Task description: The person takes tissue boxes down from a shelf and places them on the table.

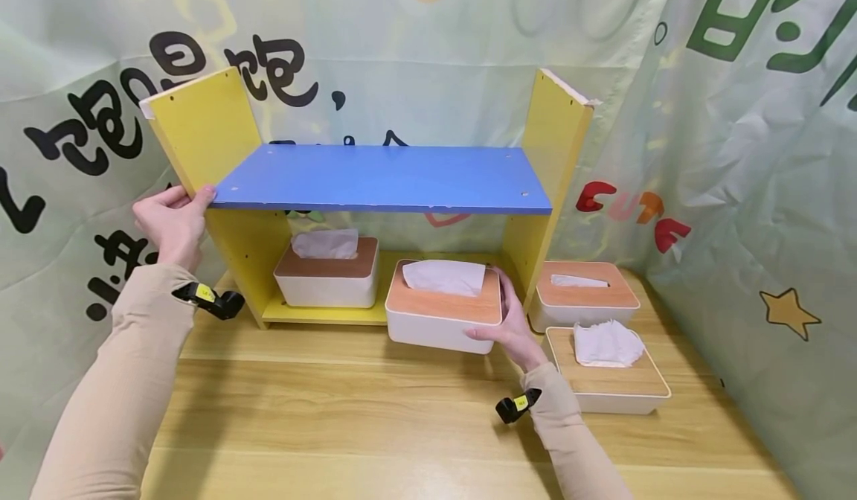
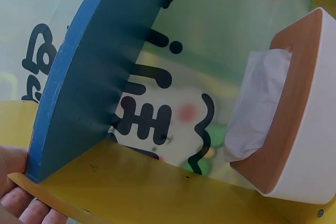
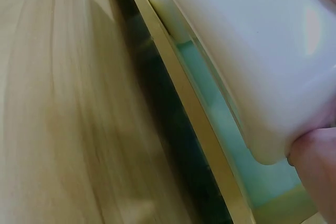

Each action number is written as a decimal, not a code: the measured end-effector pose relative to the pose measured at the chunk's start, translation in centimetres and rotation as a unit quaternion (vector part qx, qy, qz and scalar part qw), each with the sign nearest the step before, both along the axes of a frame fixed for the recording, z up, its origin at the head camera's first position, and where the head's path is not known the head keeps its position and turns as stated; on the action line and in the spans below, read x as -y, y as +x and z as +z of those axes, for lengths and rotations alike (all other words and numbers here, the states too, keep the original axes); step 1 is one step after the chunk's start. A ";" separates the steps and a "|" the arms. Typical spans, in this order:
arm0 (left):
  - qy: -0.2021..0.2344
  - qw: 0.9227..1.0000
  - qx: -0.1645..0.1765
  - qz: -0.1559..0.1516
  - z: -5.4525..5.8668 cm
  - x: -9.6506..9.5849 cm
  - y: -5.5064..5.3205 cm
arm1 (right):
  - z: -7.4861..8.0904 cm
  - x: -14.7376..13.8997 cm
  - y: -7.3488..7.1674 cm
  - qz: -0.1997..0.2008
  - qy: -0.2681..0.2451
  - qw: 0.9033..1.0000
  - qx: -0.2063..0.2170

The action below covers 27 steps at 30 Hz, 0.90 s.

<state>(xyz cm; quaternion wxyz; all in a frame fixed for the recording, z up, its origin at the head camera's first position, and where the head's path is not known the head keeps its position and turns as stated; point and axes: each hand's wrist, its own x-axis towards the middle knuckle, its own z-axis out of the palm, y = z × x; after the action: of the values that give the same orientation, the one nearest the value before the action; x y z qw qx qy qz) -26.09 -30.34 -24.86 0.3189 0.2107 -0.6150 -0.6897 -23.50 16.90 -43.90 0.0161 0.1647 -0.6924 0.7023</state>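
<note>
My right hand (image 1: 510,329) grips the right end of a white tissue box (image 1: 435,329) with a wood-look lid and a tissue sticking out. That box is held at the front of the lower level of a yellow shelf (image 1: 241,262), partly over its edge. In the right wrist view, the box's white underside (image 3: 252,51) is tilted above the shelf's edge. With thumb and fingers, my left hand (image 1: 175,221) grips the shelf's left side panel, beside the front corner of the blue board (image 1: 395,176). A second tissue box (image 1: 328,290) stands inside, at the lower left.
Two more tissue boxes, one farther back (image 1: 582,314) and one nearer (image 1: 609,399), stand to the right of the shelf. All this rests on a wooden table (image 1: 335,425). Behind and at the sides hangs a printed cloth (image 1: 402,98).
</note>
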 end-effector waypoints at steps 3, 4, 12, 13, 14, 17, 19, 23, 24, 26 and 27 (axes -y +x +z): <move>-0.002 1.000 0.004 0.002 0.0 0.0 0.0 | 0.0 -0.1 0.3 0.005 -0.008 1.000 0.005; -0.001 1.000 0.004 0.002 0.0 0.0 0.0 | 0.0 -0.1 0.4 0.007 -0.011 1.000 0.006; -0.005 1.000 0.005 0.001 0.1 -0.1 0.1 | -0.1 -0.4 1.3 0.008 -0.019 1.000 0.011; -0.005 1.000 0.004 0.001 0.1 -0.1 0.1 | -0.1 -0.5 1.4 0.007 -0.017 1.000 0.010; -0.005 1.000 0.004 0.001 0.1 -0.1 0.1 | -0.1 -0.5 1.5 0.006 -0.016 1.000 0.008; -0.009 1.000 0.001 0.003 0.2 -0.1 0.1 | -0.1 -0.6 1.7 0.005 -0.013 1.000 0.005; -0.008 1.000 -0.002 0.002 0.2 -0.1 0.1 | -0.2 -0.6 1.8 0.006 -0.012 1.000 0.003; -0.007 1.000 -0.003 0.001 0.1 -0.1 0.1 | -0.4 -0.7 2.1 0.006 -0.010 1.000 0.002; -0.007 1.000 -0.003 0.001 0.1 -0.1 0.1 | -0.4 -0.8 2.2 0.007 -0.010 1.000 0.000; -0.007 1.000 -0.002 0.003 0.1 -0.1 0.1 | -0.5 -0.8 2.3 0.007 -0.010 1.000 -0.002; -0.006 1.000 -0.002 0.002 0.1 -0.1 0.1 | -0.6 -0.9 2.4 0.009 -0.010 1.000 -0.003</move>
<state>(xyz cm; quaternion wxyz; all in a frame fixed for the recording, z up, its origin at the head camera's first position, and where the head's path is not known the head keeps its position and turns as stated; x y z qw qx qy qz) -25.96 -30.21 -24.79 0.3225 0.2085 -0.6179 -0.6861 -21.08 17.78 -44.49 0.0138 0.1727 -0.6837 0.7089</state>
